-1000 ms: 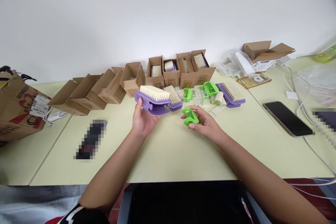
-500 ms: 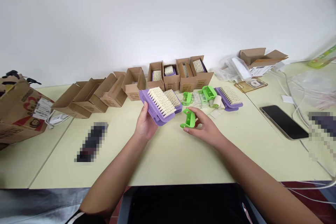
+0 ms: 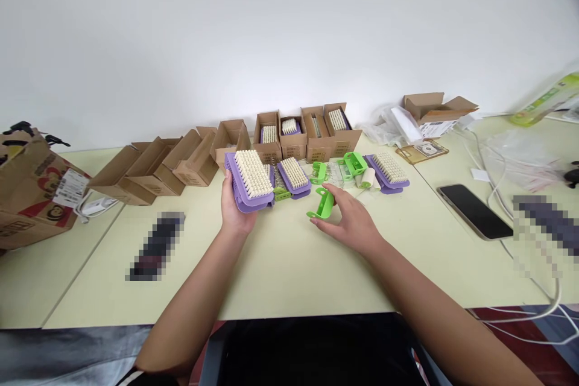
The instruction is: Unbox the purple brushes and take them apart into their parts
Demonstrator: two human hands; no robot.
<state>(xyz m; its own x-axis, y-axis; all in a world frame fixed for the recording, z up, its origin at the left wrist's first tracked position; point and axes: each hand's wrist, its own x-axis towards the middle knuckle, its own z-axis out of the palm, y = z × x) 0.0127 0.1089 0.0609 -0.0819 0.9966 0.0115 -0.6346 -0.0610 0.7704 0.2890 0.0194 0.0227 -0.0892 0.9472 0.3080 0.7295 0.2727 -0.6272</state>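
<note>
Left hand: my left hand [image 3: 237, 215] is closed around the long side of a purple plastic scrub brush with dense cream bristles [image 3: 249, 181], held in the air with the bristles facing up.

Right hand: my right hand [image 3: 350, 223] is spread wide, with my thumb and fingertips against a bright green plastic clip [image 3: 322, 204], just ahead of my palm. I cannot tell whether the clip also touches the table.

Brush handling: it looks light and stiff. Its rigid purple back seems the surest place to hold, since the bristles would give a poor grip.

Clip handling: it looks light, hard and rather smooth, so it could slip. Its two curved ends seem the best places to pinch.

Nearby: a second purple scrub brush [image 3: 294, 176] lies just beyond my left hand, and a third [image 3: 386, 172] lies farther right.

Room: a pale yellow table [image 3: 289, 274] stretches from my hands to its near edge. Open brown cardboard boxes [image 3: 266, 136] line the far side.
</note>
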